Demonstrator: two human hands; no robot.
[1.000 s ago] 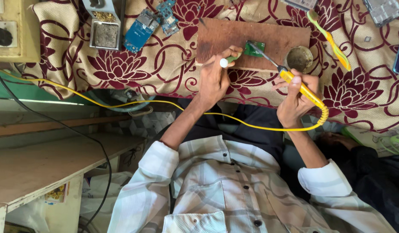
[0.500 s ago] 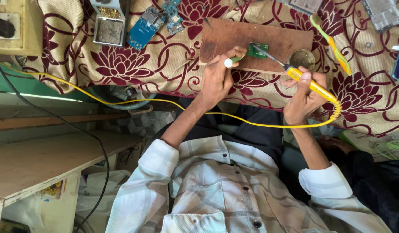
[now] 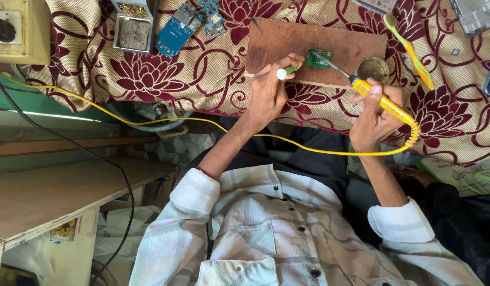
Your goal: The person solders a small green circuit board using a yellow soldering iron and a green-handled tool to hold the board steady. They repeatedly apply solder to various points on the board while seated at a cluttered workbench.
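Note:
My left hand (image 3: 266,98) pinches a thin green tool with a round white end (image 3: 283,73) and rests against a small green circuit board (image 3: 319,58). That board lies on a brown wooden slab (image 3: 287,39). A yellow-handled soldering iron (image 3: 385,103) is gripped in my right hand (image 3: 373,114), and its metal tip reaches the green board. The iron's yellow cable (image 3: 308,148) runs left under both forearms.
The floral maroon cloth (image 3: 149,74) carries a round tin (image 3: 373,69), a green-yellow toothbrush (image 3: 409,50), blue circuit boards (image 3: 176,32) and a metal tray (image 3: 132,32). A socket box (image 3: 17,32) with a black cable sits top left. A wooden bench (image 3: 54,190) stands lower left.
Both hands stay at the green board; the right hand and soldering iron have shifted only slightly, tip still on the board.

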